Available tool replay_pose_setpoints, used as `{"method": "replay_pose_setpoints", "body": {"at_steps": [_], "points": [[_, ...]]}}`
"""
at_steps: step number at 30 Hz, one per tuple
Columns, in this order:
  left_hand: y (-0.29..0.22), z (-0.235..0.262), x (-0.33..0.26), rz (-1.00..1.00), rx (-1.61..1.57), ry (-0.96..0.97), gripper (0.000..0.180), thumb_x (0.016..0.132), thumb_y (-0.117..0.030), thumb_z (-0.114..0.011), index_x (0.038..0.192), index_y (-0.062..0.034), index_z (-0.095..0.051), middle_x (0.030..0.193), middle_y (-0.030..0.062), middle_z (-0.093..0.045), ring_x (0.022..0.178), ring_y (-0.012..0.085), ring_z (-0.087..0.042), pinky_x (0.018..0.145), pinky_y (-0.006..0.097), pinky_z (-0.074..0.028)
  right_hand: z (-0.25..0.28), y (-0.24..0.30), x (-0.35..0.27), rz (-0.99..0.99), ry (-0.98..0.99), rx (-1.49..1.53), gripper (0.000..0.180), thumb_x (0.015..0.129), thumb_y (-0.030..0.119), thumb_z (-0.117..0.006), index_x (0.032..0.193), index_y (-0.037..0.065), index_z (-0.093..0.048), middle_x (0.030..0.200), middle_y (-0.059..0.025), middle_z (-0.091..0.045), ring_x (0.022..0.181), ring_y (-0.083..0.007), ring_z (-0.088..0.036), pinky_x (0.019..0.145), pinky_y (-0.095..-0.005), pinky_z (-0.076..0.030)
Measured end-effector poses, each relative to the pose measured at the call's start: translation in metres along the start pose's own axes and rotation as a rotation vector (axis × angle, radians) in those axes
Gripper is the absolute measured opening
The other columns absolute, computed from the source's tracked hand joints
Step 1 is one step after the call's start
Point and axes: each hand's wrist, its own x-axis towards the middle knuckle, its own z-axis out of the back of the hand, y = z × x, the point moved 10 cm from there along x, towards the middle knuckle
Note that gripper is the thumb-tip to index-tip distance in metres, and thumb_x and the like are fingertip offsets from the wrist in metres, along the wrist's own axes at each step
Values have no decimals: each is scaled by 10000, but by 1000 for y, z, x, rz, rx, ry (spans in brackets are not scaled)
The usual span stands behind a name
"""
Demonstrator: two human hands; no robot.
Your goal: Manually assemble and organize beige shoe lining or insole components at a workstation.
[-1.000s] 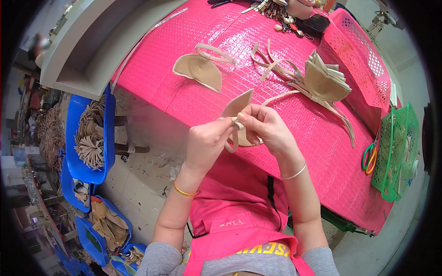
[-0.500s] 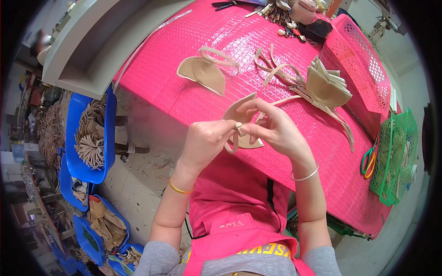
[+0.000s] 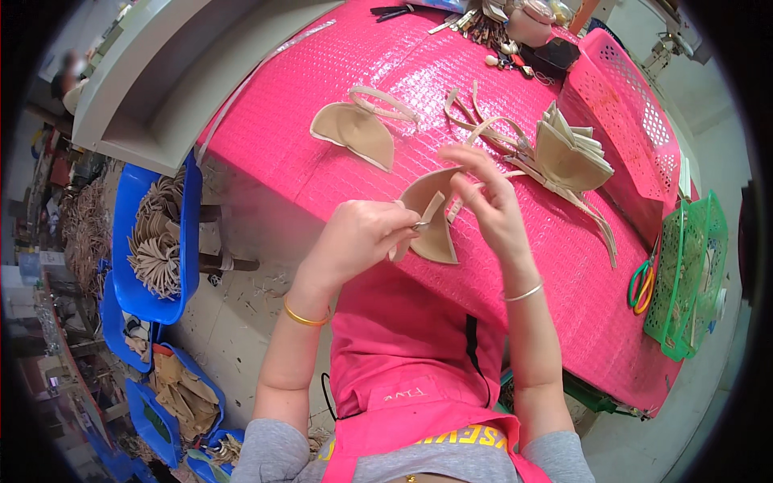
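My left hand [image 3: 361,240] is closed in a pinch on a small metal ring or buckle [image 3: 420,225] at the end of a thin beige strap. A short strap end [image 3: 435,206] sticks up beside it. Just below and behind lies a curved beige leather piece [image 3: 437,245] with a pale edge, at the table's near edge. My right hand [image 3: 493,203] hovers to the right of it, fingers apart, close to another bit of strap [image 3: 456,208]. Farther left on the table rests a similar beige piece [image 3: 354,133] with a looped strap [image 3: 385,102].
A stack of beige pieces with straps [image 3: 572,157] lies right on the pink table cover [image 3: 274,137]. Beyond stand a pink basket [image 3: 628,105], scissors [image 3: 642,286] and a green basket [image 3: 684,278]. Blue bins [image 3: 193,241] with beige parts are at left.
My right hand has drawn away from the left hand's fingers, up and to the right, its fingers opening. The left hand keeps its pinch, and a strap end now stands free.
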Motion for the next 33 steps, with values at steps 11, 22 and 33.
{"method": "replay_pose_setpoints", "body": {"at_steps": [11,22,33], "points": [[191,61,20,631,-218,-173,386,783,-179,-572,1081,56,-503,780,53,-587,674,126,-571,592,253,-457,-60,-106,27,-545,-221,279,184,783,102,-542,856,-62,-501,675,-148,-589,519,-176,-600,400,-257,-442],[191,57,11,557,-657,-540,269,812,-35,-415,1040,80,-499,748,177,-598,548,201,-603,475,258,-499,-64,-98,73,-300,-117,-401,393,776,278,-556,1015,-21,-464,811,-247,-571,818,-384,-547,689,-441,-414],[85,85,46,171,123,-907,266,824,-143,-495,1044,4,-525,874,119,-571,723,180,-531,683,291,-436,164,-29,-51,10,-289,-1416,86,694,54,-575,751,39,-512,709,-103,-511,742,-268,-503,667,-352,-383]]}}
